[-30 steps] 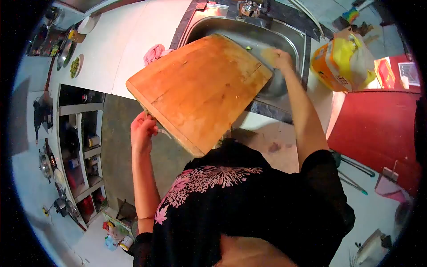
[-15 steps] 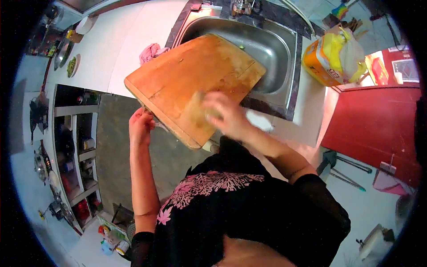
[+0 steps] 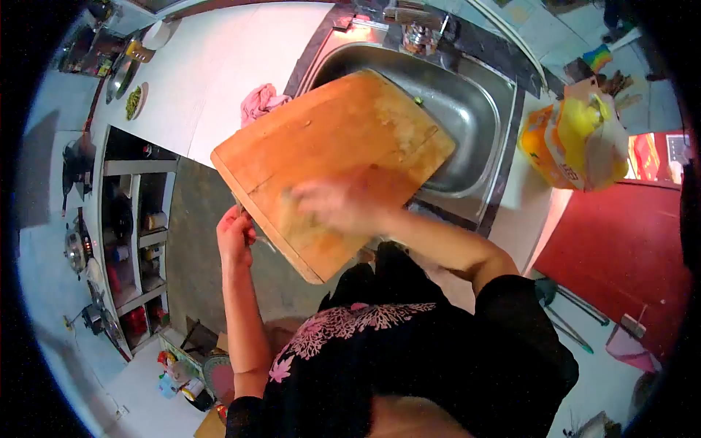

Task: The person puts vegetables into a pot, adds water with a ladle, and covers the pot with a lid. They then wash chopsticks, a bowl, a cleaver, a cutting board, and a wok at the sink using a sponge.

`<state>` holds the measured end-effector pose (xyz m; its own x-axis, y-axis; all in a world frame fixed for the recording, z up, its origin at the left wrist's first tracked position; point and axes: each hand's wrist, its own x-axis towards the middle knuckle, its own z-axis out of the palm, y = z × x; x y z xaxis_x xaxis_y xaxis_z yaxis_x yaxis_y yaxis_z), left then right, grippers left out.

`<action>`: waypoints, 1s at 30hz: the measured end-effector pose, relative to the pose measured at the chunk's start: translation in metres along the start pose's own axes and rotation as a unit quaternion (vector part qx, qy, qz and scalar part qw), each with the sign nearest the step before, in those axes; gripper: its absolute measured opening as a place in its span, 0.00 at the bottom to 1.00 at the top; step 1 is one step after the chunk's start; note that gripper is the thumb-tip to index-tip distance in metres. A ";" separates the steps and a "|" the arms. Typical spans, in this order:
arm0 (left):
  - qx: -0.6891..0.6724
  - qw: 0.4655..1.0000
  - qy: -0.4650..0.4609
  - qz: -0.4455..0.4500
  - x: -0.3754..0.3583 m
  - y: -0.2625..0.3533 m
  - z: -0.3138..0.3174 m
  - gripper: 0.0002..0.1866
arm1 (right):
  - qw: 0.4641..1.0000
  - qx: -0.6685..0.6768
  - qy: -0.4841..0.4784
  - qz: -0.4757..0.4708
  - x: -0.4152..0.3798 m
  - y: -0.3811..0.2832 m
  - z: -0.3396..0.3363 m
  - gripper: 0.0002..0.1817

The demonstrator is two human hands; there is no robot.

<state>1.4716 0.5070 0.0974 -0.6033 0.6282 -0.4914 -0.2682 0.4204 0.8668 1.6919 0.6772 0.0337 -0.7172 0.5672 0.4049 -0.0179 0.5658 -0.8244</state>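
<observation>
A large wooden cutting board lies tilted over the near left part of a steel sink, its near corner jutting out past the counter towards my body. My left hand is closed on the metal handle at the board's left edge. My right hand, smeared by motion, presses a yellowish scrubber against the board's face; blur hides the scrubber's exact kind. Darker wet patches show on the board near its right end.
A pink cloth lies on the white counter left of the sink. Behind the sink is a faucet. An orange and yellow bag stands to its right. A plate of green food sits far left, above open shelves.
My right hand has swept the scrubber leftward and nearer to me across the board. My left hand keeps its hold on the handle. The whole view has shifted slightly.
</observation>
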 end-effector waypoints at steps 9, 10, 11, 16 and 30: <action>-0.010 1.000 0.024 -0.004 -0.002 0.002 0.006 0.10 | 0.972 -0.112 0.180 0.101 0.065 0.062 -0.056 0.09; -0.013 0.999 0.032 -0.011 0.004 -0.010 -0.005 0.10 | 0.988 -0.038 0.146 0.039 0.075 0.025 -0.022 0.09; -0.018 0.999 0.033 -0.006 0.004 -0.011 -0.007 0.10 | 0.993 -0.003 0.113 -0.037 0.082 -0.011 0.006 0.09; -0.019 0.998 0.051 -0.033 -0.002 -0.007 0.003 0.12 | 0.985 -0.038 -0.035 0.164 0.107 0.010 0.016 0.10; -0.048 0.998 0.010 -0.027 -0.013 -0.016 -0.004 0.15 | 0.910 0.015 0.093 0.405 0.105 0.114 -0.012 0.18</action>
<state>1.4802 0.4894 0.0905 -0.5999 0.5931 -0.5370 -0.3718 0.3877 0.8435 1.6232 0.8084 -0.0134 -0.3739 0.8835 -0.2822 0.4426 -0.0974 -0.8914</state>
